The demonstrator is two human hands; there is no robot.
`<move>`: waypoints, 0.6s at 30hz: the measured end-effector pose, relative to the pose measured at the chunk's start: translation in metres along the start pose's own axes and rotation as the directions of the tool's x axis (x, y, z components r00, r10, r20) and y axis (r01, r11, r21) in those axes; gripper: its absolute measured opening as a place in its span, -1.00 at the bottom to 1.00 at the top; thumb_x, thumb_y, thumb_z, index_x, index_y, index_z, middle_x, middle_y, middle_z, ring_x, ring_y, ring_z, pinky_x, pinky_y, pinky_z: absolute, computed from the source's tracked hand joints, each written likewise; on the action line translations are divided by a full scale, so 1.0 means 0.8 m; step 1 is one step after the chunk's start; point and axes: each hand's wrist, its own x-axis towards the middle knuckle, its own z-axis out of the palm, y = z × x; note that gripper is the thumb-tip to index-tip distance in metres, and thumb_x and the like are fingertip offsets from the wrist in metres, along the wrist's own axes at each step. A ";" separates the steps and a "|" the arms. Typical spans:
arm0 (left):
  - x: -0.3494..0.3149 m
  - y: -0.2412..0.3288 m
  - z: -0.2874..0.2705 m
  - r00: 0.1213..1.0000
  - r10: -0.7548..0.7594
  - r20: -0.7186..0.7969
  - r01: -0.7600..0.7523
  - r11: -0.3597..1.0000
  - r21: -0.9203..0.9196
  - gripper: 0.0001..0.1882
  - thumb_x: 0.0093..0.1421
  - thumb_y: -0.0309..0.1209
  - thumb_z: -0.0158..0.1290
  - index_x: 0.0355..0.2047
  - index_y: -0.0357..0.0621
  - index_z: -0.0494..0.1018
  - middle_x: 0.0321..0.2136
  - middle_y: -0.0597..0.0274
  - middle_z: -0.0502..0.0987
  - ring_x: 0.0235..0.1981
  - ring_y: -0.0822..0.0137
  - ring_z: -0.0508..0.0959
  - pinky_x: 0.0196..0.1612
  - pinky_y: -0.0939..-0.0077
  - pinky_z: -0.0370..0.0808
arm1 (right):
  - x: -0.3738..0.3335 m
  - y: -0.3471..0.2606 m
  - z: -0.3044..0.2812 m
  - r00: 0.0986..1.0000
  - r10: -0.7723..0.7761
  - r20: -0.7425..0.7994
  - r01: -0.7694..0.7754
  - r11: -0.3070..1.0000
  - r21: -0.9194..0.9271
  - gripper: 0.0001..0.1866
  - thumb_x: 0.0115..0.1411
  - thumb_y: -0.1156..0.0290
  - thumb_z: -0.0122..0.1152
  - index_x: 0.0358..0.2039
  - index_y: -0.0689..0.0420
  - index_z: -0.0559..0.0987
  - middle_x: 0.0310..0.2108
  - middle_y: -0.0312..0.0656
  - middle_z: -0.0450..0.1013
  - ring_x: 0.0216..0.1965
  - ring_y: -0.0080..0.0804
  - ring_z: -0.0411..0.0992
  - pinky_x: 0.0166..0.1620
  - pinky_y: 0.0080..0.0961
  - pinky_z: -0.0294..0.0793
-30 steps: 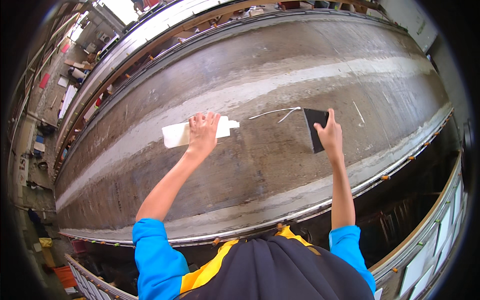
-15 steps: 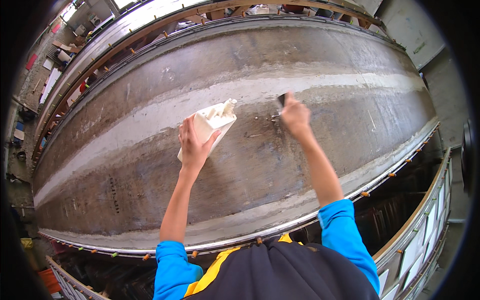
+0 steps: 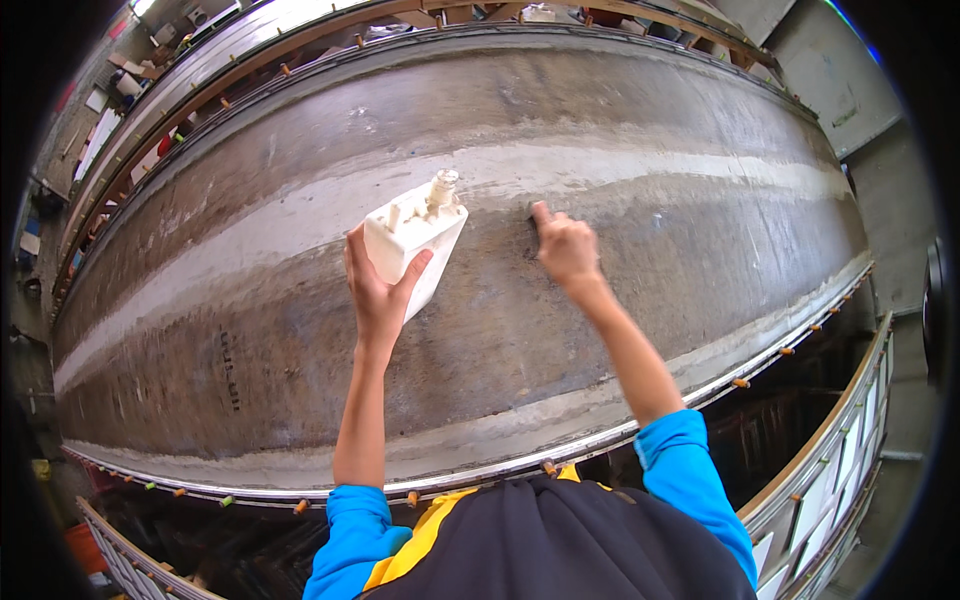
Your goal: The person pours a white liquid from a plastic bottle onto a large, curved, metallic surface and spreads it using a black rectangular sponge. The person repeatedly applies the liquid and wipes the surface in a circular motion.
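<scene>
My left hand (image 3: 378, 290) grips a white plastic jug (image 3: 425, 240), fingers along its left side and thumb across the near face. The jug is held tilted above the panel, with thick white paste caked around its neck and top. To its right, my right hand (image 3: 570, 248) is closed on a small dark scraper (image 3: 534, 214). Most of the scraper is hidden behind the fingers; its edge appears to be against the brown panel (image 3: 480, 330), just below a pale band of filler (image 3: 560, 175).
The long panel bears pale filler strips and a metal edge (image 3: 600, 455) set with wooden pegs (image 3: 740, 383). Another framed panel (image 3: 820, 440) stands at lower right. A wooden rail (image 3: 300, 65) runs behind, with workshop clutter beyond at upper left.
My right hand has moved left and slightly down with the scraper. White dabs that lay beside it no longer show. The jug has shifted slightly left and up in my left hand.
</scene>
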 end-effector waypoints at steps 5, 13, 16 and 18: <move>-0.004 0.010 -0.014 0.999 0.019 -0.033 -0.020 1.000 -0.008 -0.33 -0.08 -0.14 0.26 -0.04 -0.11 0.19 -0.18 0.12 0.30 -0.09 0.16 0.30 -0.09 0.17 0.31 | 0.030 0.124 -0.012 0.969 0.190 -0.156 -0.213 0.966 -0.144 -0.73 0.14 0.47 -0.05 -0.11 0.04 0.35 -0.61 -0.24 0.42 -0.63 -0.44 0.44 -0.53 -0.43 0.41; -0.013 0.007 -0.015 0.995 -0.031 -0.092 0.033 0.999 0.025 -0.33 -0.07 -0.13 0.25 -0.04 -0.11 0.19 -0.16 0.10 0.31 -0.08 0.17 0.32 -0.09 0.20 0.34 | -0.030 -0.052 0.031 0.974 -0.205 -0.094 0.185 0.964 -0.189 -0.73 0.14 0.52 -0.06 -0.12 0.06 0.37 -0.58 -0.17 0.44 -0.59 -0.45 0.43 -0.53 -0.54 0.42; -0.021 0.003 -0.027 0.990 -0.061 -0.128 0.061 0.998 -0.005 -0.33 -0.08 -0.14 0.25 -0.04 -0.11 0.19 -0.16 0.10 0.31 -0.08 0.17 0.33 -0.10 0.22 0.36 | -0.018 -0.059 -0.024 0.971 -0.213 0.109 0.193 0.966 0.170 -0.75 0.11 0.59 -0.08 -0.18 0.06 0.39 -0.63 -0.14 0.43 -0.63 -0.47 0.41 -0.54 -0.52 0.43; -0.027 0.006 -0.026 0.988 -0.074 -0.133 0.074 0.997 -0.005 -0.32 -0.08 -0.14 0.25 -0.04 -0.11 0.18 -0.15 0.10 0.31 -0.08 0.16 0.33 -0.09 0.22 0.36 | 0.015 -0.013 -0.013 0.965 -0.261 -0.033 0.261 0.928 0.268 -0.70 0.07 0.64 -0.08 -0.20 0.04 0.43 -0.65 -0.22 0.44 -0.65 -0.49 0.38 -0.52 -0.54 0.37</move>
